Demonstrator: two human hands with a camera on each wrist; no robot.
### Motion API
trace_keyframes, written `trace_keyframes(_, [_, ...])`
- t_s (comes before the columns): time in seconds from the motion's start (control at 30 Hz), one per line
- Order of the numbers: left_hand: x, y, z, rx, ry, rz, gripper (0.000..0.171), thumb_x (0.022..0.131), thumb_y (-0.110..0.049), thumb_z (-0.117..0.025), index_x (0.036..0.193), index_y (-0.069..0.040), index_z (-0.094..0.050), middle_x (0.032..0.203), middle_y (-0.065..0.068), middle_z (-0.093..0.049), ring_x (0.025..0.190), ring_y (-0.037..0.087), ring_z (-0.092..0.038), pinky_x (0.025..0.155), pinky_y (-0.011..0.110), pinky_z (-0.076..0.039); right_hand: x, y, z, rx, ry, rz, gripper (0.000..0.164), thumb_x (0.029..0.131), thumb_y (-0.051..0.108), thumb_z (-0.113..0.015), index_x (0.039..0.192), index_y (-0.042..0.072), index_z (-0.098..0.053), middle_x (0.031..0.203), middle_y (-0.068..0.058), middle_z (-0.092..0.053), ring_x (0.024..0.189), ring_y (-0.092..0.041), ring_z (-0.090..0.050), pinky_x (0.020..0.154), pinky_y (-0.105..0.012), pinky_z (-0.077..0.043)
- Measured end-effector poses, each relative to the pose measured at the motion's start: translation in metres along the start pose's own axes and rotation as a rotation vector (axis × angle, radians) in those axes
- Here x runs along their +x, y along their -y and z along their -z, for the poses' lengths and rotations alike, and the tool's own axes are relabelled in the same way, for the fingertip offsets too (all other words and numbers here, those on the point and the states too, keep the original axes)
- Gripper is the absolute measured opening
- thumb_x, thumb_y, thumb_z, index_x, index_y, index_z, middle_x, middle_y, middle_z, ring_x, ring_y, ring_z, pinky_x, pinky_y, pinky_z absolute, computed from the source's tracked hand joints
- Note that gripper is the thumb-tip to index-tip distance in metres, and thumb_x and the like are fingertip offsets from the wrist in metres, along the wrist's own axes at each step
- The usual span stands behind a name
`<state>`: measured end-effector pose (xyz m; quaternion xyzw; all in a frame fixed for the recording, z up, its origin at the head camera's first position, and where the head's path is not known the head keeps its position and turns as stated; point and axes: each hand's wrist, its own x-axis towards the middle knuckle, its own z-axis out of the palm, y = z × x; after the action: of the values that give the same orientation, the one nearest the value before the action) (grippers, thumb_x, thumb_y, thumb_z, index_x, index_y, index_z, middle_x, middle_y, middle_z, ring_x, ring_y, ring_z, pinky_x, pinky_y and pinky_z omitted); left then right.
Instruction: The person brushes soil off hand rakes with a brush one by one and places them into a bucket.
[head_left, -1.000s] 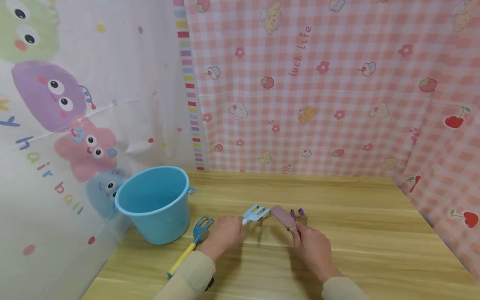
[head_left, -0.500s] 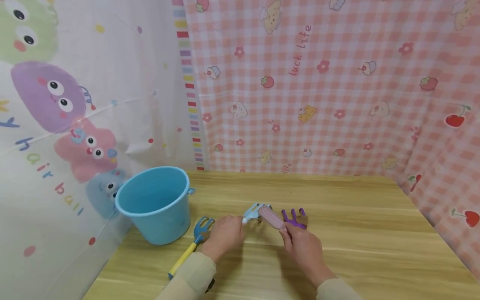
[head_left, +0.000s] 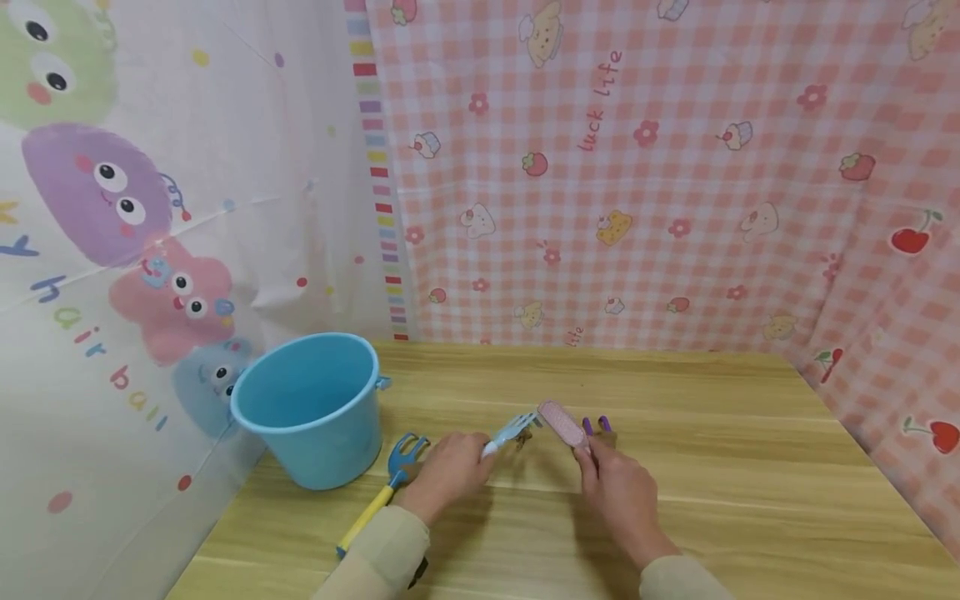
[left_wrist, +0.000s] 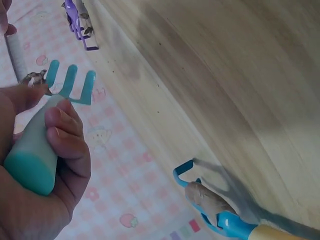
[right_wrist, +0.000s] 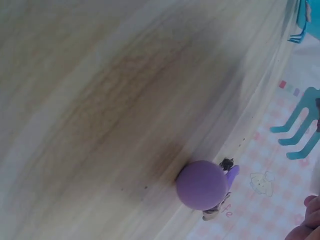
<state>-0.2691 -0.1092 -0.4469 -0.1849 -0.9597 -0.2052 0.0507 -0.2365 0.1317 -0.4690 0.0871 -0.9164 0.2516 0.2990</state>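
Observation:
My left hand (head_left: 447, 473) grips the pale handle of a small light-blue hand rake (head_left: 512, 430), its tines pointing up and right. Brown, dirt-like bits (left_wrist: 35, 77) cling by the tines in the left wrist view. In my right hand (head_left: 621, 498) is a pink brush-like tool (head_left: 564, 425) with an oblong, fine-textured head. Its head is just right of the tines, with a small gap in the head view. Behind my right hand lies a purple hand rake (head_left: 597, 425), mostly hidden; its rounded handle end (right_wrist: 201, 185) shows in the right wrist view.
A light-blue bucket (head_left: 360, 442) stands at the table's left. Beside it lies a blue hand rake with a yellow handle (head_left: 367, 518), brown matter (left_wrist: 205, 197) stuck on its tines. Small dark specks dot the wooden table (head_left: 720, 467). Patterned cloths hang behind and at both sides.
The brush-like tool went left over the light-blue rake's tines, then back right off them. That rake has turned so its tines show more edge-on. The purple rake is again mostly covered.

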Motion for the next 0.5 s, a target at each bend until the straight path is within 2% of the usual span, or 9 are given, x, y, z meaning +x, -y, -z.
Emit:
trace_keyframes(0.1, [-0.001,0.0,0.0,-0.064,0.017,0.015,0.014,0.092,-0.017,-0.067,0.101,-0.007,-0.064,0.073,0.0,-0.057,0.06,0.013,-0.05,0.055,0.031,-0.043,0.0,0.001,0.0,0.04,-0.098,0.081,0.01,0.087,0.014,-0.074,0.084,0.009,-0.066,0.058,0.004,-0.052,0.048,-0.014,-0.046,0.042,-0.034,-0.036])
trace_keyframes(0.17, [-0.001,-0.001,0.001,-0.079,0.016,0.01,0.018,0.092,-0.016,-0.067,0.107,-0.006,-0.063,0.075,0.0,-0.058,0.06,0.012,-0.05,0.054,0.03,-0.043,-0.001,0.004,-0.002,0.061,-0.162,0.16,0.01,0.085,0.011,-0.076,0.091,0.006,-0.07,0.061,0.001,-0.059,0.048,-0.015,-0.052,0.041,-0.033,-0.039])
trace_keyframes(0.23, [-0.001,-0.003,0.002,-0.071,0.011,-0.002,0.016,0.094,-0.016,-0.065,0.106,-0.006,-0.063,0.073,-0.001,-0.058,0.058,0.011,-0.05,0.052,0.029,-0.043,-0.002,0.007,-0.004,0.065,-0.199,0.237,0.015,0.083,0.01,-0.077,0.095,0.003,-0.071,0.067,-0.004,-0.065,0.05,-0.018,-0.058,0.042,-0.032,-0.043])
trace_keyframes(0.33, [-0.001,-0.005,0.003,-0.003,-0.01,-0.026,0.015,0.096,-0.018,-0.064,0.107,-0.007,-0.065,0.072,-0.003,-0.06,0.056,0.01,-0.049,0.051,0.029,-0.043,-0.004,0.01,-0.008,0.043,-0.199,0.302,0.021,0.084,0.013,-0.076,0.101,0.001,-0.071,0.075,-0.007,-0.07,0.055,-0.021,-0.065,0.044,-0.032,-0.048])
trace_keyframes(0.4, [-0.002,-0.007,0.003,0.051,-0.028,-0.038,0.015,0.096,-0.019,-0.064,0.107,-0.008,-0.066,0.071,-0.004,-0.06,0.055,0.009,-0.048,0.052,0.029,-0.043,-0.005,0.011,-0.01,0.025,-0.179,0.302,0.019,0.085,0.014,-0.075,0.1,0.003,-0.071,0.078,-0.007,-0.07,0.056,-0.022,-0.066,0.045,-0.034,-0.049])
trace_keyframes(0.5, [-0.002,-0.008,0.002,0.095,-0.059,-0.059,0.014,0.096,-0.019,-0.065,0.105,-0.009,-0.068,0.069,-0.006,-0.059,0.056,0.008,-0.048,0.053,0.03,-0.044,-0.006,0.009,-0.01,-0.003,-0.158,0.234,0.017,0.085,0.016,-0.075,0.098,0.006,-0.071,0.08,-0.008,-0.071,0.059,-0.027,-0.066,0.046,-0.04,-0.049])
